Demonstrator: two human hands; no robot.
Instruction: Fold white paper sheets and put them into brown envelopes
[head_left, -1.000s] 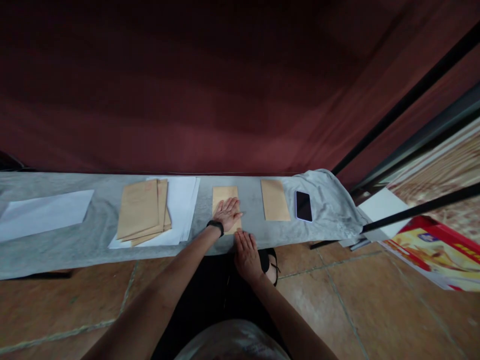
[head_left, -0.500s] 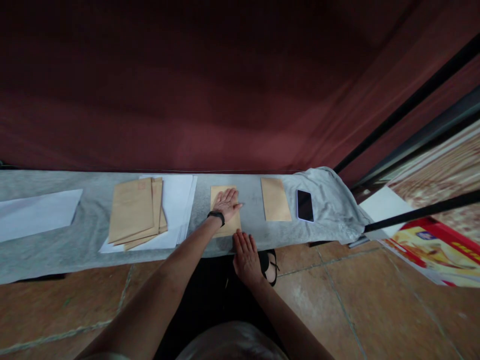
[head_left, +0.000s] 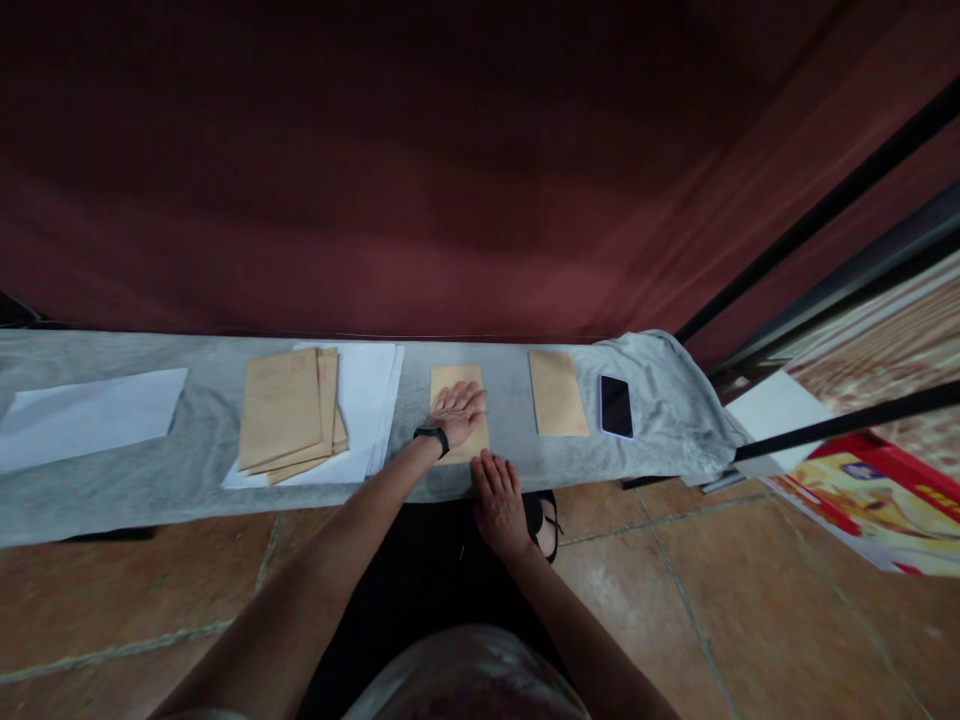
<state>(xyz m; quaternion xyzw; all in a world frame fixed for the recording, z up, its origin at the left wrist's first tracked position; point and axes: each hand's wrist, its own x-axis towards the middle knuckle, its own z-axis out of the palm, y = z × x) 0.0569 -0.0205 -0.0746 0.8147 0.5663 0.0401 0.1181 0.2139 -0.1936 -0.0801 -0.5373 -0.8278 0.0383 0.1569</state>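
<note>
My left hand [head_left: 456, 413], with a dark band at the wrist, lies flat and open across a brown paper envelope [head_left: 456, 375]. It covers the envelope's middle. My right hand [head_left: 499, 497] is open too, palm down, its fingertips at the lower right corner of the same envelope by the front edge of the cloth. Another brown envelope [head_left: 559, 395] lies to the right, apart from both hands. To the left, several brown envelopes [head_left: 281, 412] are stacked loosely on white paper sheets [head_left: 367, 400].
A grey cloth [head_left: 210, 440] covers the long narrow surface. A phone [head_left: 616, 406] lies at its right end, and folded white paper [head_left: 94, 415] at the left. Behind hangs a dark red curtain [head_left: 420, 270]. Black bars [head_left: 855, 423] and a red-and-yellow box [head_left: 885, 495] stand at the right.
My left hand has slid slightly down over the envelope, its fingers now pointing more to the right. My right hand stays at the envelope's corner. The whole view has shifted a little.
</note>
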